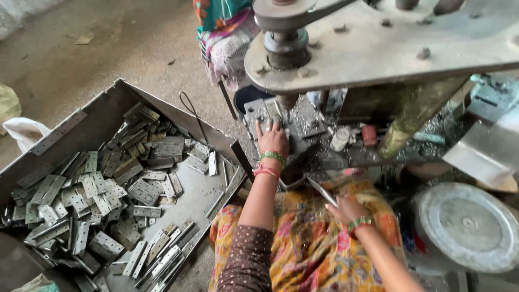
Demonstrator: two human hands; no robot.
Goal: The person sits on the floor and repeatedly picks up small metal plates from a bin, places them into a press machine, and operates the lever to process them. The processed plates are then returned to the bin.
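Our left hand (273,139) flat, open on hinge plate (263,114) under press spindle (286,100); right hand (346,208) grips metal strip (323,191). Risk: spindle descends, fingers crushed.

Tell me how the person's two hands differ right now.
The left hand lies flat, fingers spread, on the grey metal plate under the machine's spindle; the right hand is closed around a flat metal strip. The left hand is stretched forward to the machine, while the right hand sits back over the lap, above the patterned cloth. Both wrists wear green and red bangles.
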